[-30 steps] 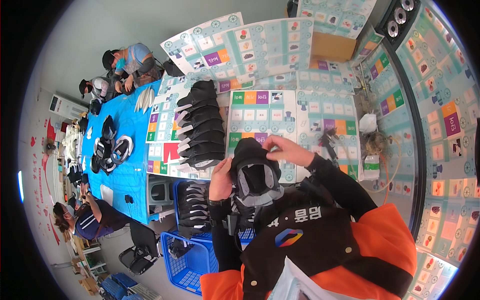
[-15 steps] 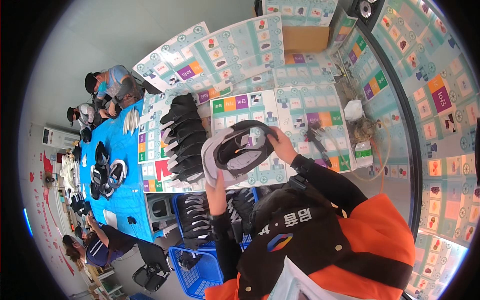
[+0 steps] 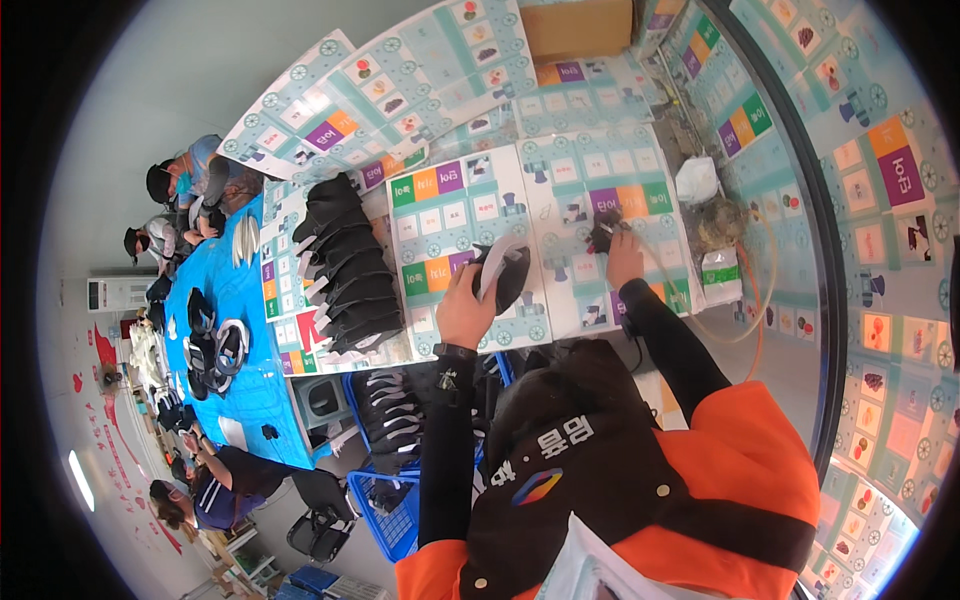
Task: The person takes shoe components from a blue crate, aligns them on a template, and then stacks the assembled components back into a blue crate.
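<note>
Holds pad (image 3: 512, 280), black with a pale grey edge, closely in left hand (image 3: 466, 308), near the middle of the surface's (image 3: 562, 312) front edge; cannot tell whether pad touches down. Hides part of pad behind fingers. Has right hand (image 3: 626, 258) at dark tool (image 3: 604, 232), nearer the right edge; covers much of tool, so cannot tell whether clasped or merely touched. Cannot trace hose (image 3: 773, 262) fully to tool.

Note stack (image 3: 350, 265) of overlapping black pads, running from the front edge towards the far left corner. See basket (image 3: 395, 520) below the front edge, partly behind left forearm. Note box (image 3: 575, 30) beyond the far edge, cut off above. See blue table (image 3: 265, 390) past the left edge, with people (image 3: 210, 185) alongside, small, hard to make out.

Note printed sheets (image 3: 900, 160) on the right wall, lettered in purple and orange blocks; white lettering and coloured emblem on apron (image 3: 590, 485); red characters (image 3: 120, 440) on the left wall, too small to read.
</note>
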{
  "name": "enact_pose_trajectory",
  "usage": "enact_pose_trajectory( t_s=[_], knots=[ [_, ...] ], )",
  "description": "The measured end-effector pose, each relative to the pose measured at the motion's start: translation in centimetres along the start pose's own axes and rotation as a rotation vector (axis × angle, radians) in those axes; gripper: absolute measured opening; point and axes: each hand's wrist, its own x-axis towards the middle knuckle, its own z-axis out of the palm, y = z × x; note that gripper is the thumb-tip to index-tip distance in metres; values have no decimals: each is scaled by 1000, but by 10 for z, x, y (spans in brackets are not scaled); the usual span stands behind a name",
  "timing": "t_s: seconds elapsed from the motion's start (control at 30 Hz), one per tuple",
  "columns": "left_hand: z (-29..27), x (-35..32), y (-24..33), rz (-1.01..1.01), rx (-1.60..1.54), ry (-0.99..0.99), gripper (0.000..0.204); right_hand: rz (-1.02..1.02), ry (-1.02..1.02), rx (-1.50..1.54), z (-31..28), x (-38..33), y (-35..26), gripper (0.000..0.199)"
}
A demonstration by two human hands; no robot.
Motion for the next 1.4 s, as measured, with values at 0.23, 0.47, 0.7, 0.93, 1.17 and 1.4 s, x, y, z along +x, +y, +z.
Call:
enact_pose_trajectory(
  t_s=[0.23,0.47,0.7,0.93,1.17,1.4],
  knots=[
    [4,11,24,-40,149,82,34,133,15,158,-13,22,4,44],
    [21,-1,26,-60,107,-5,29,421,-911,1378,-110,-16,-65,19],
    [20,-3,15,29,83,-29,26,249,-864,953,-110,-38,-115,21],
    [15,-6,8,42,33,-18,28,86,-613,778,-89,-49,-121,24],
    [8,-11,6,22,36,-34,30,85,-583,792,-106,-47,-126,25],
    [8,-15,-4,18,5,-28,37,74,-532,791,-109,-47,-138,22]
  ],
)
